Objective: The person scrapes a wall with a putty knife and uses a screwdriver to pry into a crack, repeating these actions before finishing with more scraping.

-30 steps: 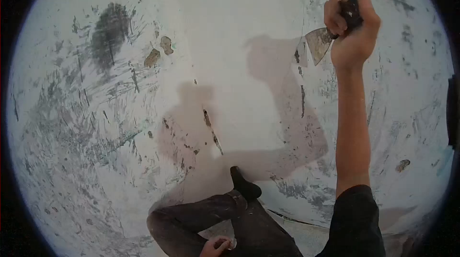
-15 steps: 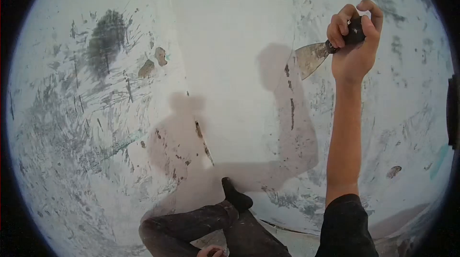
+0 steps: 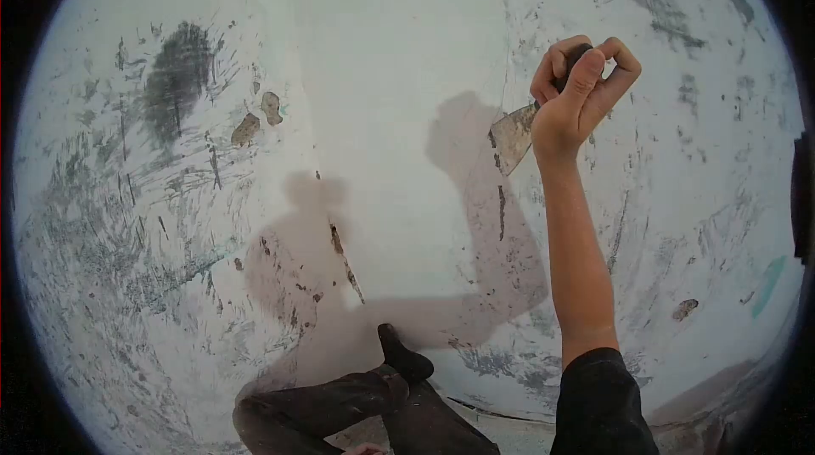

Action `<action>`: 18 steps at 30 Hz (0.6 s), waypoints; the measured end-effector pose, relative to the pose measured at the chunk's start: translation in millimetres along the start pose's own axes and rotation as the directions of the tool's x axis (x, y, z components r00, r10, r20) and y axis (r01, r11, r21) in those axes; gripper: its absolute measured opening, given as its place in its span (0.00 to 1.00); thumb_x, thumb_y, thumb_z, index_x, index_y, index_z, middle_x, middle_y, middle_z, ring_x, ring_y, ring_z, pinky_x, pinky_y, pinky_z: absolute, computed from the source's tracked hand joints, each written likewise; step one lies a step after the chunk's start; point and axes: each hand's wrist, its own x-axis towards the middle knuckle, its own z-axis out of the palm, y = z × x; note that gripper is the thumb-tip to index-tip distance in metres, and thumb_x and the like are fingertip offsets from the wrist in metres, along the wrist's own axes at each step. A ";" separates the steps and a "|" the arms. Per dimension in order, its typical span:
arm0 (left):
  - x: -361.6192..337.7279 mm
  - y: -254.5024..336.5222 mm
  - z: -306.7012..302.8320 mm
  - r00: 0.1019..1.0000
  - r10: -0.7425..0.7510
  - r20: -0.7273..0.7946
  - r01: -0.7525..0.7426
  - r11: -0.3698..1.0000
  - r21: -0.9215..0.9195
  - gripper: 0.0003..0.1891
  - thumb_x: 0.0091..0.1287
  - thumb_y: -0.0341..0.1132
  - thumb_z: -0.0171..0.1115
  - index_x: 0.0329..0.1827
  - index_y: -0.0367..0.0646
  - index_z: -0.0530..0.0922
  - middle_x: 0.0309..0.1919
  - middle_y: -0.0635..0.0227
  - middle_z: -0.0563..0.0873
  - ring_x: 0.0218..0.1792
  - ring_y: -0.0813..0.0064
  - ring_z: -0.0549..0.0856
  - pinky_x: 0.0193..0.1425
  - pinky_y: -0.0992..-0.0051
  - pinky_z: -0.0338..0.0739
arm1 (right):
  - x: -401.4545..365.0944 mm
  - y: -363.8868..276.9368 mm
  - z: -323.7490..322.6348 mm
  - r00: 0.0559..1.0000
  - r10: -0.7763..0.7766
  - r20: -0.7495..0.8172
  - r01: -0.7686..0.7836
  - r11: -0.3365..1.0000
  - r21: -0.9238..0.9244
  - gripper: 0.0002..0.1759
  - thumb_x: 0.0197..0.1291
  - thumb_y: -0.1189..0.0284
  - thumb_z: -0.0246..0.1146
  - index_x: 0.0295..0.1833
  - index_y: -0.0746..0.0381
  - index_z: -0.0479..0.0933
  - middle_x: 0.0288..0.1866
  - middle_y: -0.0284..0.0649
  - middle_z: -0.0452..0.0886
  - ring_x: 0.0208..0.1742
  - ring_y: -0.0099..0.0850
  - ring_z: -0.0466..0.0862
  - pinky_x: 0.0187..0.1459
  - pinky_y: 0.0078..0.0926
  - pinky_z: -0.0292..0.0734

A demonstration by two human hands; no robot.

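Observation:
My right hand [image 3: 577, 90] is raised against a white wall and closed around the dark handle of a putty knife [image 3: 514, 139]. Its stained, wide blade points down and left. The blade's edge lies at a dark, chipped seam [image 3: 501, 213] in the wall, covering the seam's upper part. My left hand [image 3: 367, 449] shows only as a few fingers at the bottom edge, by my legs. Next to it is a flat greyish patch [image 3: 352, 435], perhaps a blade; most of that hand is cut off.
Another chipped seam [image 3: 344, 260] runs down the left side of the smooth middle strip. Two bare patches [image 3: 246, 129] and a dark grey smear [image 3: 178, 77] mark the wall on the left. My bent legs and dark-socked foot [image 3: 403, 357] are below.
My right hand and the putty knife have moved left and down, and the blade now covers the upper seam marks. The view has shifted slightly. Less of my left hand shows.

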 end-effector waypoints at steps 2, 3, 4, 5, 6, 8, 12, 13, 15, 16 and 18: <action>1.1 -11.6 1.8 1.000 -0.024 -0.020 0.023 0.999 -0.033 0.13 0.76 0.40 0.58 0.45 0.38 0.81 0.34 0.69 0.84 0.38 0.77 0.83 0.43 0.74 0.77 | -5.0 -0.9 7.6 1.000 0.025 -0.008 -0.025 1.000 -0.001 0.16 0.79 0.54 0.44 0.49 0.55 0.55 0.25 0.38 0.68 0.14 0.19 0.57 0.15 0.19 0.50; 1.3 -12.9 2.4 0.998 -0.050 -0.036 0.047 0.997 -0.069 0.13 0.76 0.40 0.58 0.45 0.38 0.81 0.35 0.69 0.84 0.38 0.77 0.83 0.43 0.74 0.78 | -4.5 -2.9 9.0 1.000 0.027 -0.010 -0.027 1.000 0.003 0.16 0.79 0.54 0.44 0.49 0.55 0.55 0.25 0.38 0.68 0.14 0.19 0.57 0.15 0.19 0.50; 1.4 -13.2 1.9 0.998 -0.054 -0.040 0.051 0.996 -0.070 0.13 0.76 0.40 0.58 0.45 0.38 0.81 0.35 0.69 0.84 0.38 0.77 0.83 0.43 0.74 0.78 | -3.5 -5.2 10.1 0.999 -0.042 -0.005 0.042 0.999 -0.014 0.16 0.78 0.54 0.44 0.49 0.55 0.56 0.23 0.38 0.68 0.14 0.19 0.57 0.15 0.19 0.50; 1.7 -13.9 2.3 0.999 -0.026 -0.028 0.022 0.994 -0.111 0.12 0.76 0.40 0.58 0.45 0.39 0.81 0.35 0.69 0.84 0.38 0.77 0.83 0.43 0.74 0.78 | -2.1 -7.6 11.1 0.994 -0.110 0.003 0.110 0.993 -0.030 0.16 0.78 0.54 0.44 0.49 0.56 0.57 0.22 0.39 0.68 0.13 0.19 0.57 0.15 0.19 0.50; 1.9 -13.6 3.6 1.000 0.001 -0.017 -0.004 0.988 -0.153 0.12 0.76 0.40 0.58 0.45 0.39 0.81 0.35 0.69 0.84 0.37 0.77 0.83 0.43 0.74 0.78 | 0.6 -11.3 12.6 0.995 -0.086 -0.053 0.083 0.995 -0.056 0.14 0.74 0.57 0.44 0.49 0.57 0.60 0.20 0.39 0.68 0.14 0.20 0.57 0.15 0.20 0.51; 1.8 -10.4 4.3 1.000 0.010 -0.015 -0.013 0.989 -0.148 0.12 0.76 0.39 0.58 0.46 0.39 0.81 0.35 0.69 0.84 0.37 0.77 0.83 0.43 0.74 0.78 | 6.5 -18.3 15.2 0.995 -0.042 -0.089 0.040 0.999 -0.026 0.14 0.72 0.59 0.44 0.48 0.59 0.61 0.20 0.37 0.69 0.14 0.19 0.58 0.15 0.18 0.53; 5.5 -26.6 -0.8 0.999 -0.035 0.036 0.037 0.998 -0.058 0.11 0.76 0.38 0.58 0.47 0.38 0.81 0.35 0.69 0.84 0.37 0.76 0.84 0.43 0.74 0.78 | 5.6 -11.1 11.8 0.986 -0.022 -0.167 0.024 1.000 0.008 0.13 0.68 0.62 0.44 0.47 0.61 0.64 0.23 0.37 0.71 0.17 0.18 0.61 0.15 0.15 0.55; 6.1 -26.9 -1.4 0.999 -0.033 0.030 0.035 0.998 -0.059 0.11 0.76 0.38 0.58 0.47 0.38 0.81 0.35 0.69 0.84 0.37 0.76 0.84 0.43 0.74 0.78 | 6.2 -9.3 10.7 0.981 -0.027 -0.192 0.031 0.999 0.021 0.13 0.68 0.62 0.44 0.47 0.60 0.64 0.24 0.38 0.72 0.18 0.18 0.62 0.15 0.15 0.55; 5.4 -24.7 -0.2 0.999 0.006 0.046 0.000 0.992 -0.127 0.11 0.76 0.37 0.57 0.47 0.38 0.81 0.35 0.69 0.84 0.37 0.76 0.83 0.43 0.74 0.78 | 5.9 -12.8 9.4 0.984 -0.017 -0.177 0.025 0.999 0.041 0.13 0.68 0.63 0.43 0.47 0.60 0.64 0.27 0.38 0.72 0.19 0.18 0.62 0.16 0.15 0.55; 4.3 -22.0 0.1 0.999 0.002 0.042 0.003 0.992 -0.127 0.11 0.76 0.37 0.57 0.47 0.38 0.81 0.35 0.69 0.84 0.37 0.76 0.83 0.43 0.74 0.78 | 6.6 -17.9 10.5 0.977 0.027 -0.210 -0.022 0.999 0.024 0.13 0.67 0.61 0.44 0.48 0.58 0.64 0.25 0.38 0.70 0.19 0.20 0.62 0.18 0.19 0.57; 2.2 -17.7 1.0 1.000 0.010 0.017 -0.009 0.998 -0.061 0.10 0.76 0.37 0.57 0.46 0.38 0.81 0.35 0.68 0.84 0.37 0.76 0.83 0.43 0.74 0.78 | 5.7 -20.5 7.8 0.978 0.034 -0.205 -0.036 0.999 -0.004 0.14 0.71 0.58 0.44 0.48 0.57 0.63 0.23 0.36 0.66 0.18 0.21 0.60 0.19 0.21 0.57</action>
